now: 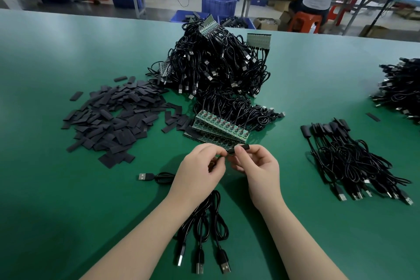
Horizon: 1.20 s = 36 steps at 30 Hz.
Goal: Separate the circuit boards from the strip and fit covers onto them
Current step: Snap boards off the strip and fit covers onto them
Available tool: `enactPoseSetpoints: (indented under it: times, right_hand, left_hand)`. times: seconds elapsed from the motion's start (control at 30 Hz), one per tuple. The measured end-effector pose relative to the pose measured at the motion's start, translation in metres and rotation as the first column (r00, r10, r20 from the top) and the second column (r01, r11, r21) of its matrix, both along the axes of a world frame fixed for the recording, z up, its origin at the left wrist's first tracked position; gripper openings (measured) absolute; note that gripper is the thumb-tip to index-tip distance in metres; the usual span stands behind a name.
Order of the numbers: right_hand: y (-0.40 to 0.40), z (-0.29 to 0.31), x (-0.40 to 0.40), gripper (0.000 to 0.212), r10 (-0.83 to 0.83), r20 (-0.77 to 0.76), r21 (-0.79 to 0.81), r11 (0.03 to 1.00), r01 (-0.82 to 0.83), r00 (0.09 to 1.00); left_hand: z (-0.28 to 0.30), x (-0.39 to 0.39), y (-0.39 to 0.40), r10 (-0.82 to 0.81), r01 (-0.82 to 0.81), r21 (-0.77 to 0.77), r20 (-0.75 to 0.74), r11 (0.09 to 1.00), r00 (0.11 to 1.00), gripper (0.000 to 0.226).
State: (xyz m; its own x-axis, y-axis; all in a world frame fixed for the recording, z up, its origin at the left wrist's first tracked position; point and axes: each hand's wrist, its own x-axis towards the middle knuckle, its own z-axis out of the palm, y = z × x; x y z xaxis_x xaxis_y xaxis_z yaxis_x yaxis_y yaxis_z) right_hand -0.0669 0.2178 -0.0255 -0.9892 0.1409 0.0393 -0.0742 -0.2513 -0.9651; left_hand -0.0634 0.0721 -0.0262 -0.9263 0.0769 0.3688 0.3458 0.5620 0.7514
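Green table (68,188), both forearms reaching in from the bottom edge, hands meeting mid-frame just above it. Right hand (261,170) pinches a black cover (242,148) between thumb and forefinger. Left hand (200,170), fingers curled, pinches a small part at the cover's end, mostly hidden. Circuit board strip (218,129) lies just beyond the fingertips.

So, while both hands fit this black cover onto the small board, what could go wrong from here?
1. The small black sleeve cover is only pinched by the right hand; it may slip or go on crooked.
2. The stacked green circuit board strips lie just beyond the left hand, so a knuckle could knock them.
3. The loose black USB cables under the wrists could snag.
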Motion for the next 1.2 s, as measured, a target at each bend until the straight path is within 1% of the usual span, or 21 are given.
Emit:
enactPoseSetpoints:
  times: [0.1, 0.2, 0.3, 0.4, 0.5, 0.57, 0.67, 0.8, 0.9, 0.97, 1.1, 1.2]
  right_hand:
    - [0.0001, 0.0010, -0.0003, 0.006, 0.015, 0.003, -0.028, 0.999, -0.015, 1.000]
    - [0.0010, -0.0002, -0.0001, 0.006, 0.015, 0.004, -0.023, 1.000, -0.015, 1.000]
    - [0.0025, 0.0000, -0.0001, 0.005, -0.006, 0.006, -0.020, 1.000, 0.006, 1.000]
    - [0.0023, 0.0007, 0.0001, 0.004, -0.005, -0.005, 0.003, 1.000, 0.005, 1.000]
    - [0.0005, -0.0008, 0.0005, 0.018, -0.011, -0.032, 0.088, 0.996, 0.014, 0.999]
    - [-0.0004, -0.0015, 0.0009, 0.023, -0.016, -0.057, 0.127, 0.992, 0.024, 0.998]
    - [-0.0023, -0.0014, 0.0021, 0.018, -0.019, -0.092, 0.158, 0.987, 0.034, 0.996]
    - [-0.0022, -0.0018, 0.0024, 0.015, -0.049, -0.111, 0.146, 0.987, 0.065, 0.993]
    - [-0.0009, -0.0019, 0.0026, 0.023, -0.057, -0.114, 0.152, 0.986, 0.074, 0.992]
    - [-0.0007, -0.0021, 0.0029, 0.025, -0.043, -0.114, 0.159, 0.985, 0.061, 0.992]
    - [-0.0008, -0.0020, 0.0025, 0.016, -0.045, -0.112, 0.153, 0.986, 0.062, 0.993]
    - [-0.0002, -0.0021, 0.0021, 0.013, -0.037, -0.100, 0.159, 0.986, 0.053, 0.994]
  left_hand:
    - [-0.0008, -0.0008, -0.0026, -0.038, 0.035, 0.042, 0.056, 0.999, 0.998, 0.023]
    - [-0.0003, -0.0009, -0.0040, 0.004, -0.009, 0.056, 0.092, 0.998, 0.996, 0.028]
    - [0.0014, -0.0014, -0.0045, 0.055, -0.059, 0.058, 0.069, 0.997, 0.996, 0.025]
    - [0.0039, -0.0013, -0.0061, 0.066, -0.068, 0.046, 0.056, 0.997, 0.996, 0.029]
    - [0.0053, -0.0011, -0.0074, 0.061, -0.061, -0.006, 0.047, 0.998, 0.997, 0.030]
    - [0.0057, -0.0011, -0.0075, 0.055, -0.054, -0.043, 0.020, 0.998, 0.998, 0.029]
    - [0.0063, -0.0012, -0.0082, 0.036, -0.036, -0.045, 0.003, 0.998, 0.999, 0.029]
    - [0.0064, -0.0025, -0.0085, 0.040, -0.040, -0.022, -0.004, 0.999, 0.999, 0.029]
    - [0.0053, -0.0031, -0.0086, 0.033, -0.033, -0.015, -0.009, 0.999, 0.999, 0.028]
    - [0.0050, -0.0030, -0.0086, 0.016, -0.017, -0.023, -0.009, 1.000, 1.000, 0.028]
    - [0.0048, -0.0029, -0.0082, -0.005, 0.005, -0.030, -0.007, 1.000, 1.000, 0.029]
    - [0.0044, -0.0029, -0.0086, -0.012, 0.012, -0.026, -0.001, 1.000, 1.000, 0.029]
